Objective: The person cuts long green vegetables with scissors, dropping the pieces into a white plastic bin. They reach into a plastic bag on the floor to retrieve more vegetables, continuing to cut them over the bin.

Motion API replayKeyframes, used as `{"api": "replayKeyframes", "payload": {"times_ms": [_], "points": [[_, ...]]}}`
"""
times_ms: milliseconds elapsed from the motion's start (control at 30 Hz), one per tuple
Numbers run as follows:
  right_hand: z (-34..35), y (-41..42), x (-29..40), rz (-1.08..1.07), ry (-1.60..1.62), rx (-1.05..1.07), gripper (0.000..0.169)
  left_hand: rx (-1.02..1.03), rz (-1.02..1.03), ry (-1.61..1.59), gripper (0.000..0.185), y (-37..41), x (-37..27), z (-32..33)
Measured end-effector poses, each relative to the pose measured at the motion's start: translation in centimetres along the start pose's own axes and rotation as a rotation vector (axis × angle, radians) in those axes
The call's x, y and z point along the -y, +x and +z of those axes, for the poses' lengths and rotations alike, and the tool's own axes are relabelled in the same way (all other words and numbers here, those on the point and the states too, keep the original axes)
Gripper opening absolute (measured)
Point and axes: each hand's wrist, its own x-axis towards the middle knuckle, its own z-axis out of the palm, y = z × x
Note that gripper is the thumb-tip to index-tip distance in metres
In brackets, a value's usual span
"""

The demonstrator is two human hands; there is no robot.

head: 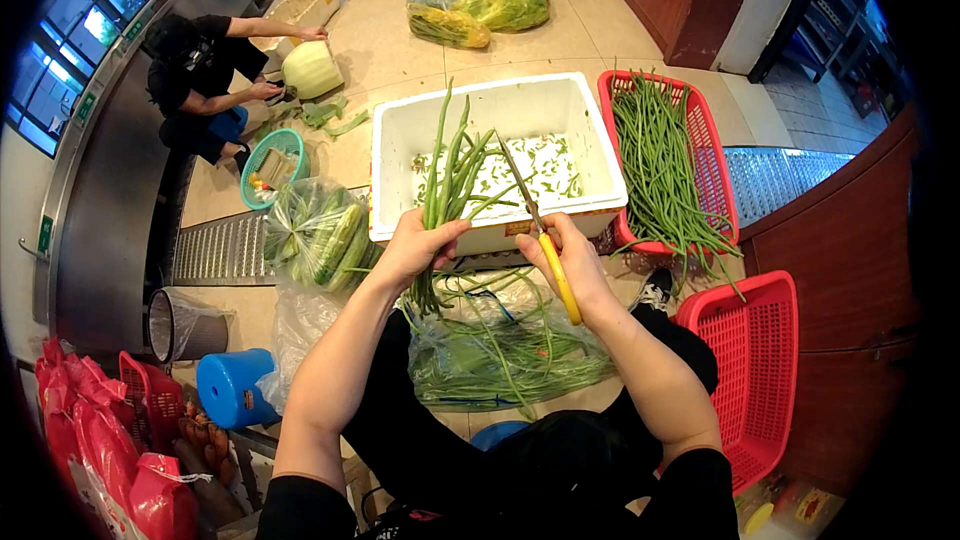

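My left hand grips a bunch of long green beans, their upper ends standing over the near rim of a white foam box. Cut bean ends lie scattered across the box floor. In my right hand is a pair of scissors with yellow handles, blades pointing up and away over the box's near rim. Whether the blades are fully closed is hard to tell. Below my hands, a clear plastic bag of long beans lies between my legs.
A red basket of long beans stands right of the box, another red basket nearer me. Bagged cucumbers and a teal basket sit left. A co-worker handles a large pale gourd behind them.
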Motion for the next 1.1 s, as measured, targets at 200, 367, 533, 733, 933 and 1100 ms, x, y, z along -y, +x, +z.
{"api": "replayKeyframes", "payload": {"times_ms": [200,367,533,733,933,1100], "points": [[-0.6,-0.1,0.5,0.039,-0.107,0.049,0.052,0.019,0.011,0.069,0.018,-0.2,-0.2,0.0],[-0.1,0.0,-0.2,0.024,0.008,-0.006,0.050,0.012,0.015,0.082,0.019,-0.2,-0.3,0.0],[-2.0,0.1,2.0,-0.079,-0.249,-0.096,0.054,0.055,-0.002,0.149,0.020,-0.4,-0.3,-0.3],[-3.2,0.8,2.2,0.019,-0.339,0.043,0.056,0.079,-0.030,0.232,0.022,-0.8,-0.7,0.0],[-3.2,0.3,2.2,0.038,-0.243,0.018,0.053,0.049,-0.031,0.235,0.022,-0.7,-0.5,-0.2],[-3.5,-0.3,2.4,0.048,-0.216,0.116,0.056,-0.022,0.012,0.221,0.022,-0.4,-0.4,0.1]]}}
